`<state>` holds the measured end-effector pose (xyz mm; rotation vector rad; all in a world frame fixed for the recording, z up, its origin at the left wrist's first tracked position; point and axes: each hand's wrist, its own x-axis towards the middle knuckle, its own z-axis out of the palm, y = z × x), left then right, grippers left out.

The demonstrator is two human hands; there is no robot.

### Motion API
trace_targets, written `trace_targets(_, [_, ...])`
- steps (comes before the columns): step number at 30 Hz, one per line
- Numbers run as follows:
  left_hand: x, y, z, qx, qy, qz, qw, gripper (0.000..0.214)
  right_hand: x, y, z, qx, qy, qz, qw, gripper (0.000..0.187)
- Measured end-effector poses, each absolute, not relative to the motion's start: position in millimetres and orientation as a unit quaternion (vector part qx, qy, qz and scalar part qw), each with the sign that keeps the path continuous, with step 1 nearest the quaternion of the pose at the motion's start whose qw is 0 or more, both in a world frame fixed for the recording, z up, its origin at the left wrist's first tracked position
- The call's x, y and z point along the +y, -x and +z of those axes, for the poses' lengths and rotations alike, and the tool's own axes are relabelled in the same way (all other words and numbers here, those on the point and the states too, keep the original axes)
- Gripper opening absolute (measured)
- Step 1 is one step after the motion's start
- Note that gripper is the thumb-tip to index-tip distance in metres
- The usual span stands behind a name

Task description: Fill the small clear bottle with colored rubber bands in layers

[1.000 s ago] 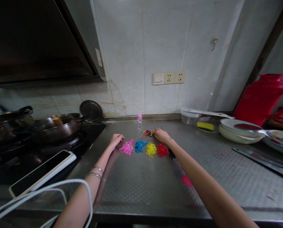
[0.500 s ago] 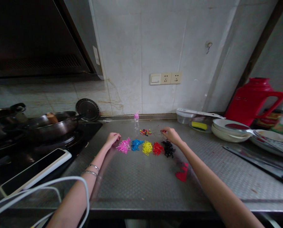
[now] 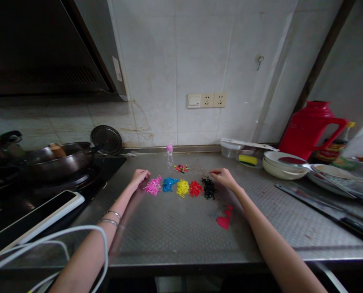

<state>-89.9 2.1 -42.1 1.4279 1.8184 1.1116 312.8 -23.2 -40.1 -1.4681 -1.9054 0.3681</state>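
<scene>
Five small heaps of tiny loops lie in a row on the steel counter (image 3: 175,228): pink (image 3: 153,186), blue (image 3: 169,184), yellow (image 3: 183,187), red (image 3: 195,189) and black (image 3: 209,187). A small mixed-colour heap (image 3: 181,167) lies behind them, next to a little bottle with a pink cap (image 3: 169,153). My left hand (image 3: 139,177) rests curled on the counter just left of the pink heap. My right hand (image 3: 224,177) hovers right of the black heap, fingers pinched together; whatever they hold is too small to make out.
A stove with a dark pan (image 3: 57,161) is on the left, a phone (image 3: 31,221) and white cable (image 3: 62,240) near the front left. Bowls (image 3: 283,165), a sponge (image 3: 247,160), a red jug (image 3: 311,130) and a knife (image 3: 327,209) stand right. A red scrap (image 3: 224,219) lies on the counter.
My right hand has moved from the mixed heap at the back to the right of the row, uncovering the black heap. My left hand has stayed put. The view has shifted slightly.
</scene>
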Motion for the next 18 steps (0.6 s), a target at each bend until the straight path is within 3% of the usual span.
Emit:
trace_targets(9, [-6, 36, -6, 0.590, -0.632, 0.440, 0.241, 0.026, -19, -320, -56, -0.714, 0.602, 0.116, 0.337, 0.029])
trace_targets(12, [-5, 1, -7, 0.519, -0.737, 0.373, 0.221, 0.019, -18, -319, -57, -0.720, 0.600, 0.113, 0.329, 0.029])
trace_targets(18, [3, -54, -21, 0.551, -0.804, 0.218, 0.051, 0.022, -17, -318, -60, -0.716, 0.608, 0.108, 0.325, 0.028])
